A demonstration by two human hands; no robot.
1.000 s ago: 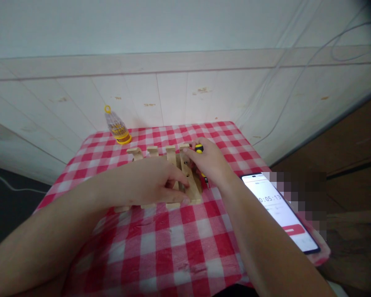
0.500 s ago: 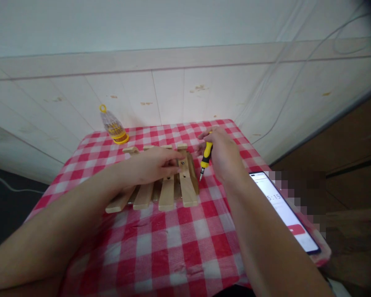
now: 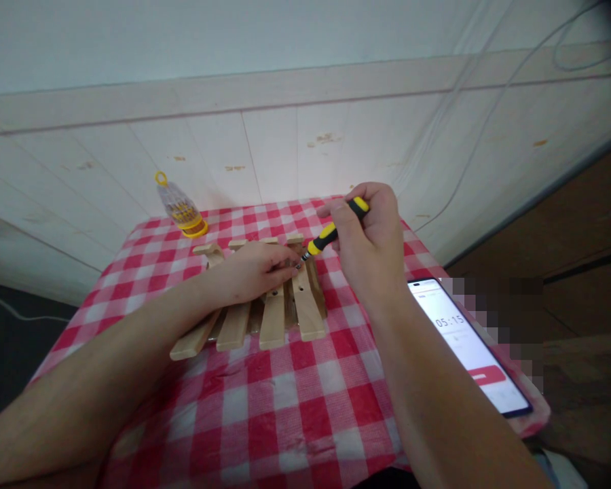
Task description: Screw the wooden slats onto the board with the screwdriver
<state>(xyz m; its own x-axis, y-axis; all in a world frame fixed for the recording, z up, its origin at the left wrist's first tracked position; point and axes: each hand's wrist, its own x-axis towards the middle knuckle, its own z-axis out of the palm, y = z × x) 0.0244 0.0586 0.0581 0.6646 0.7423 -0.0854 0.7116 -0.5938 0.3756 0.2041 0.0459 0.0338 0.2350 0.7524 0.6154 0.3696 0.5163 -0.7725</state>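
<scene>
My left hand [image 3: 250, 270] lies across a slatted frame [image 3: 309, 318] of pale wood and holds it against the table. Its thumb and forefinger come close together at a small dark screw [image 3: 298, 266] in the rightmost slat. Wrapped in my right hand [image 3: 371, 248] is a yellow-and-black screwdriver [image 3: 326, 234], slanting down to the left. The screwdriver's metal tip meets the slat at the screw, right beside my left fingertips; exact seating there is too small to tell. Dark holes show in the slats below my left fingers.
A clear cone-shaped case of bits with a yellow base [image 3: 195, 228] stands at the back left. On the right edge lies a lit phone [image 3: 455, 339], partly behind my right forearm. A red-and-white checked cloth [image 3: 265, 414] covers the table, which meets a panelled wall [image 3: 275, 156].
My right hand has turned the screwdriver and brought its tip from beside the frame up and left onto the rightmost slat. My left thumb and forefinger have closed in around that spot.
</scene>
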